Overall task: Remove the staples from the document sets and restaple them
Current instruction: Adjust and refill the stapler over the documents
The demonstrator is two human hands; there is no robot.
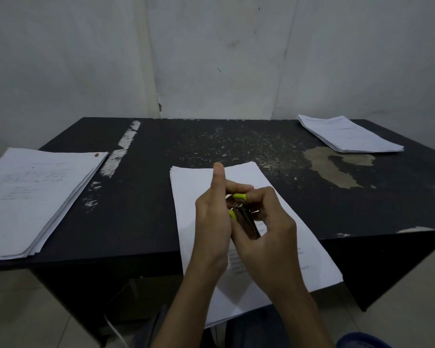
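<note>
A small metal stapler point(245, 217) with yellow-green plastic parts is held above a white document set point(194, 187) that lies in the middle of the black table and hangs over its front edge. My left hand point(212, 222) grips the stapler from the left, thumb pointing up. My right hand point(266, 222) curls round it from the right, fingertips at the yellow-green tip. Most of the stapler is hidden between the fingers.
A thick stack of papers point(33, 197) sits at the table's left front corner. Another stack point(349, 134) lies at the far right corner. The black table point(141, 209) has worn patches and scattered specks across its top. A white wall stands behind it.
</note>
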